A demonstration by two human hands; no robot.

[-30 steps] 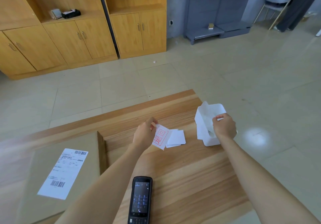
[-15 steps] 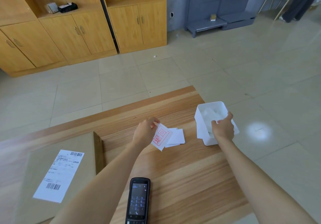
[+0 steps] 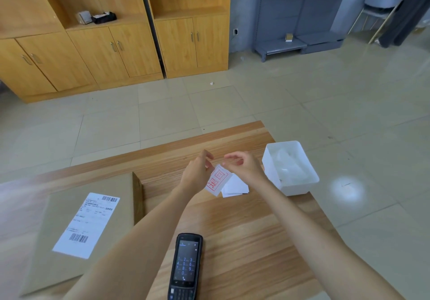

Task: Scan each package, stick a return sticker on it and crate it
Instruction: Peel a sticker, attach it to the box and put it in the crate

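My left hand (image 3: 196,174) pinches a white return sticker (image 3: 218,179) with red characters, held just above the wooden table (image 3: 244,225). My right hand (image 3: 243,165) hovers at the sticker's top edge with fingers loosely curled, holding nothing that I can see. A small stack of white stickers (image 3: 236,186) lies on the table under the hands. A flat cardboard package (image 3: 76,225) with a white barcode label (image 3: 87,224) lies at the left. A black handheld scanner (image 3: 186,267) rests near the front edge, screen up.
A white plastic bin (image 3: 295,183) holding crumpled white backing paper stands at the table's right edge. Beyond the table is tiled floor, wooden cabinets (image 3: 111,43) at the back left and grey shelving (image 3: 300,20) at the back right.
My right hand has let go of the paper in the white bin and moved left to the sticker held by my left hand. The left hand has barely moved.
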